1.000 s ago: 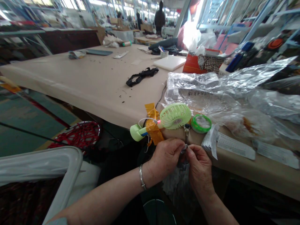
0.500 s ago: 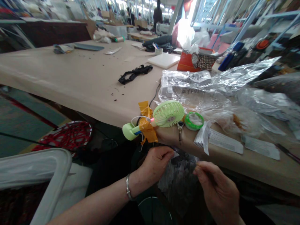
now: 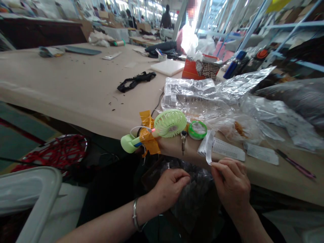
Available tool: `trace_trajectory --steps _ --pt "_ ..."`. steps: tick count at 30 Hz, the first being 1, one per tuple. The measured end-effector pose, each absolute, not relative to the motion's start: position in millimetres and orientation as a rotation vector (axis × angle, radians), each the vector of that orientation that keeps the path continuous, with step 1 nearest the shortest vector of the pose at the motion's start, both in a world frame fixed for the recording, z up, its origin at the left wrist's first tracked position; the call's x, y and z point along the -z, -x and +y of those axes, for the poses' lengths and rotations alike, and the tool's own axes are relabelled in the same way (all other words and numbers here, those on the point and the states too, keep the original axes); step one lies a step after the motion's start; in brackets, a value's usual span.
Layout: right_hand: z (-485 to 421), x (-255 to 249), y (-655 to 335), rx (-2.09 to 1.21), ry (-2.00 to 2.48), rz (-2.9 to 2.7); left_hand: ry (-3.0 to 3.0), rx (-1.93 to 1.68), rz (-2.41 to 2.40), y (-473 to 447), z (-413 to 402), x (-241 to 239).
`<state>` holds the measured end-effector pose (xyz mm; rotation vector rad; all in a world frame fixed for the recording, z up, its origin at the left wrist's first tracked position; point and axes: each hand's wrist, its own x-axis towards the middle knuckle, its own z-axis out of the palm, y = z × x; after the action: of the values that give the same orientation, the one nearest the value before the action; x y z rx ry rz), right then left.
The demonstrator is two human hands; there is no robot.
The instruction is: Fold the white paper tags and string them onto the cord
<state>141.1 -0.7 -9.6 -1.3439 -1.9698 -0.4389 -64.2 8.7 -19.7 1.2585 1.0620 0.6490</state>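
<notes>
We have the white paper strip [image 3: 209, 152] hanging over the front of the bench [image 3: 88, 91], its end pinched in our right hand [image 3: 231, 182], not yet clear of the paper stack [image 3: 202, 148]. Our left hand [image 3: 170, 187] is curled closed; we cannot tell whether it holds anything. Printed slips [image 3: 228, 149] lie untouched to the right, a green fan [image 3: 170, 123] left.

Head-worn view, forward and down

Location type: factory workshop. Indicators: covered worktable [image 3: 83, 77] at 10 o'clock; distant standing person [image 3: 166, 18] and cardboard box [image 3: 143, 27] at 12 o'clock; blue metal racking [image 3: 293, 25] at 2 o'clock; white bin [image 3: 54, 182] at 8 o'clock.
</notes>
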Motion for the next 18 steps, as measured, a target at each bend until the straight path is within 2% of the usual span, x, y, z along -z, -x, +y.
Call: trace_trajectory --steps 5,12,14,18 --pt "-30 3 -123 0.322 1.287 -2.063 -0.562 -0.642 0.743 35 10 5" --pt "-41 7 -124 0.156 1.207 -2.148 -0.430 -0.663 0.846 21 13 3" --pt "-28 6 -140 0.189 1.289 -2.117 -0.454 -0.628 0.870 21 12 6" --pt "-1 6 -168 0.486 1.652 -2.055 -0.542 -0.560 0.913 24 6 14"
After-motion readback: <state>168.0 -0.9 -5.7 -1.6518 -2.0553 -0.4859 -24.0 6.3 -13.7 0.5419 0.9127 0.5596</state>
